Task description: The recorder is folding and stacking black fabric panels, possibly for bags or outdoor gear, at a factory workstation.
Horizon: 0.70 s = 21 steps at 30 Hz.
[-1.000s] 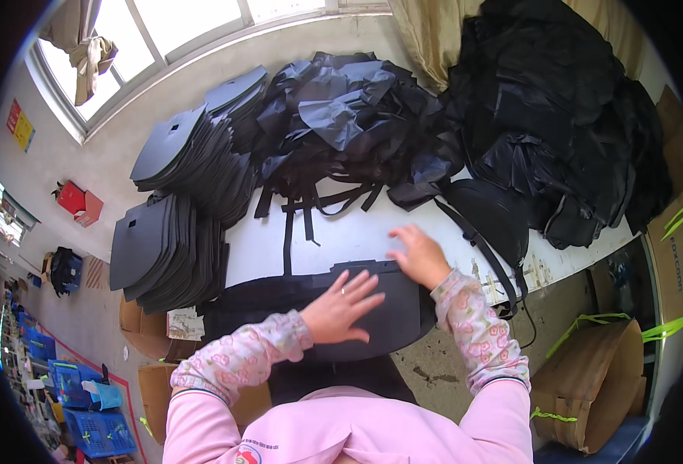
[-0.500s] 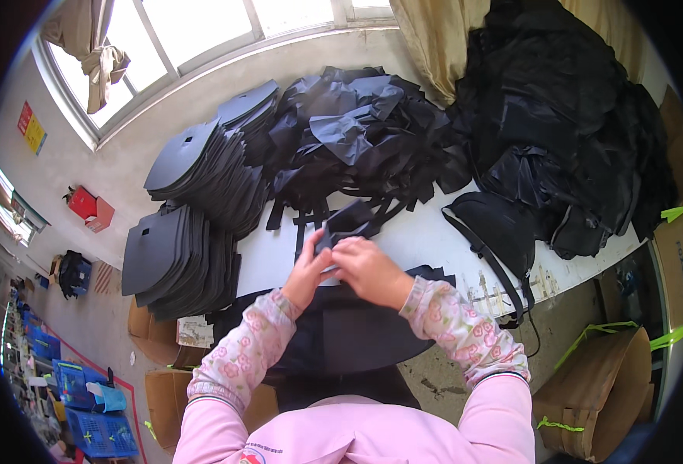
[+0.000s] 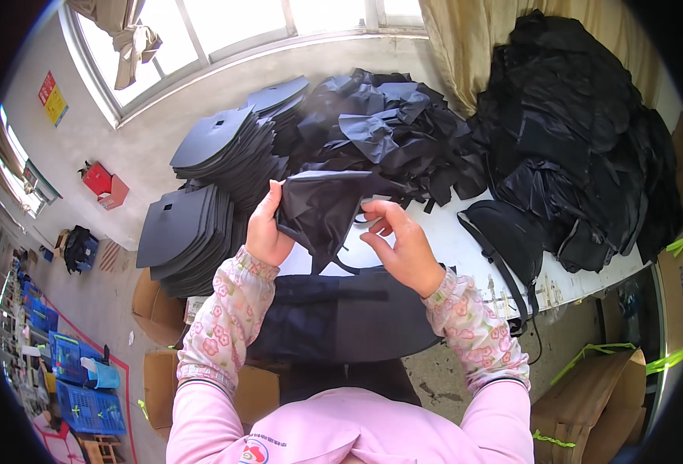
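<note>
My left hand [image 3: 268,232] is closed on the left edge of a black fabric piece [image 3: 320,207], thumb up along its side. The piece is held up above the white table, its top edge folded over and a thin strip hanging below. My right hand [image 3: 405,246] is by the right edge of the fabric, fingers half curled, with a gap between thumb and forefinger; the forefinger tip is close to the edge, and I cannot tell if it touches. Nearer to me, a large dark fabric panel [image 3: 372,313] lies over the table's front edge.
Stacks of dark grey panels [image 3: 183,232] stand at the left. Behind are a heap of black fabric pieces [image 3: 403,127] and a taller black pile [image 3: 573,131]. A black bag with straps [image 3: 504,236] lies on the white table [image 3: 453,232]. Cardboard boxes [image 3: 589,398] stand below.
The black fabric piece has been raised and spread out. My left hand has moved left with it, and my right hand has moved right, away from the left one. The view has shifted slightly.
</note>
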Each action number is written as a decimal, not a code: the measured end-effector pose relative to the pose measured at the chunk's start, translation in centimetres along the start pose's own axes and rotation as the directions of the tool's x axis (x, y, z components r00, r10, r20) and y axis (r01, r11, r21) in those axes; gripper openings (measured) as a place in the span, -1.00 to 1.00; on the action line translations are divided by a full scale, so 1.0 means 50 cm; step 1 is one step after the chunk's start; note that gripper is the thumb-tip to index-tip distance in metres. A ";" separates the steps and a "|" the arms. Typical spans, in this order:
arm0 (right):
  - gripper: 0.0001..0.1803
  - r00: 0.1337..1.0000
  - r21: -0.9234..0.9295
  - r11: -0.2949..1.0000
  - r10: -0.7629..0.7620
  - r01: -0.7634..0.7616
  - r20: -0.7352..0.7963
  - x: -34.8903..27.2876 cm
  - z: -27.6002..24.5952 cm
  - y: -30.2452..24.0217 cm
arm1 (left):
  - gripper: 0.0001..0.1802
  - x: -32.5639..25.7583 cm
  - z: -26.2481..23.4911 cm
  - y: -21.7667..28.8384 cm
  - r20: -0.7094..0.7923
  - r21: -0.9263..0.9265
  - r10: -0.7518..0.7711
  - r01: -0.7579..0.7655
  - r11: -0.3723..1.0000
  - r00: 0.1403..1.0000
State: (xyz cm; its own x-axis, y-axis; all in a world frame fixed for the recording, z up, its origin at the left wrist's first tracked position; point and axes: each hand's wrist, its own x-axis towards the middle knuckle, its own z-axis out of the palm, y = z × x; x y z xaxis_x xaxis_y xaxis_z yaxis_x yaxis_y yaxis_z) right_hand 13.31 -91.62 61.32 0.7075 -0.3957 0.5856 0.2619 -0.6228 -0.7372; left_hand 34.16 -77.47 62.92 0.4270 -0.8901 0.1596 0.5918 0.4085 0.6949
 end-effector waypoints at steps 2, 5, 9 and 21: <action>-0.50 0.994 -0.040 0.999 0.005 -0.009 -0.106 0.007 0.005 0.008 | -0.43 -0.004 0.028 0.005 -0.014 -0.007 0.004 -0.004 1.000 1.000; -0.46 0.988 -0.146 0.988 0.037 -0.059 -0.150 0.005 0.013 0.011 | -0.43 -0.015 0.059 0.022 -0.031 -0.031 0.026 -0.027 0.999 0.999; -0.12 0.982 -0.172 0.976 -0.151 0.130 -0.115 -0.050 0.085 -0.050 | -0.47 -0.022 0.052 0.037 -0.057 -0.064 0.115 -0.118 0.991 0.992; -0.69 0.986 -0.149 0.986 -0.097 0.076 -0.137 0.019 0.060 -0.071 | 0.00 -0.070 0.073 -0.051 0.519 0.854 0.299 -0.470 -0.225 0.801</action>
State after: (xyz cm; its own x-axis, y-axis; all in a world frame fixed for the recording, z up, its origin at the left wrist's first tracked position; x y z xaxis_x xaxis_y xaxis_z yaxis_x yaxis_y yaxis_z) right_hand 14.99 -87.75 63.49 0.5819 -0.4223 0.6950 0.2140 -0.7450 -0.6318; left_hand 28.68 -76.14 63.13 0.1641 -0.6952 0.6998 -0.9173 0.1533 0.3674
